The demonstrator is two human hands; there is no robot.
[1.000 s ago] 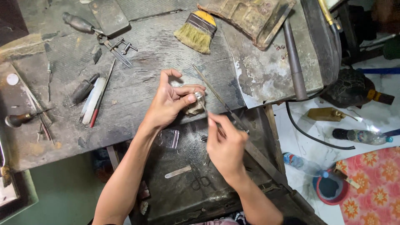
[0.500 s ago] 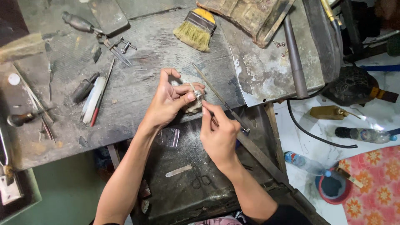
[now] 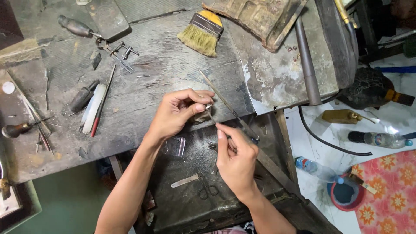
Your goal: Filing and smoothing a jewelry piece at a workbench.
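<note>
Hands at the front edge of a worn grey tabletop (image 3: 143,108), seen from above. We find the left hand (image 3: 175,115) with its fingers (image 3: 197,96) curled and pressed together, pinching a small silvery workpiece (image 3: 208,106) against the tabletop's edge; the piece is too small for us to tell its exact shape. The right hand (image 3: 236,158) has its fingers closed on a thin needle file (image 3: 225,104), which runs diagonally up and away across the workpiece, its far tip lying over the bare tabletop.

Compared with a second ago, we note that the right hand has moved in from a position apart and below, and the file now touches the piece between the left fingertips, where earlier it stood clear. The left hand has hardly shifted. We judge from this that filing contact is made and a stroke is under way.

Around the hands we see a yellow-bristled brush (image 3: 201,32) at the back, a pair of dividers (image 3: 115,52) and a wooden-handled tool (image 3: 76,27) to the left, a white stick and a red pencil (image 3: 94,108) side by side, and below the tabletop a dark tray (image 3: 182,203) holding a flat metal strip (image 3: 185,181) and small scissors (image 3: 207,188).
</note>
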